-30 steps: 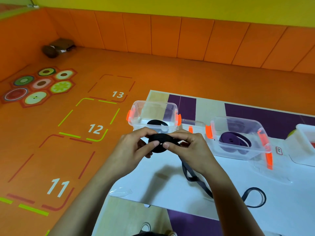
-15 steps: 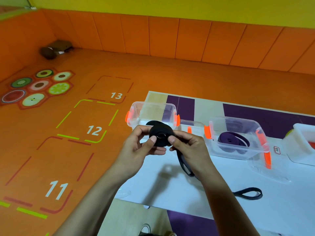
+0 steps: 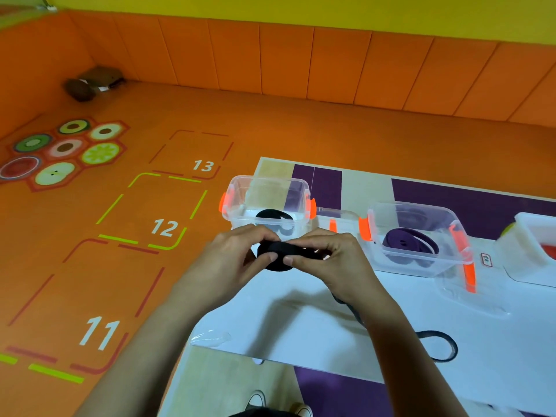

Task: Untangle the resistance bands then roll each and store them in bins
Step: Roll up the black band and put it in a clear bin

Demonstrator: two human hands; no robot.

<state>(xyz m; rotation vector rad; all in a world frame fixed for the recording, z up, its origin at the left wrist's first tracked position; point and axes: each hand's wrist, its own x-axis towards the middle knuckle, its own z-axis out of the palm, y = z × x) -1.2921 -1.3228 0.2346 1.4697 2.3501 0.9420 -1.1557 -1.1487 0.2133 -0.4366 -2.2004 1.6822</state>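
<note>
Now my left hand and right hand both pinch the black band roll, just near of the clear bin; its loose tail runs near-right past my right wrist over the white sheet, so the right hand looks closer to feed it; orange floor lies left

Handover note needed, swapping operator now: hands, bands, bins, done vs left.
Left hand and right hand: both pinch the partly rolled black band, held above the white sheet. Its unrolled tail trails on the sheet.
Done: a black roll sits in the left clear bin; a purple roll sits in the next clear bin.
Left: wind in the tail, then bin this roll.
</note>
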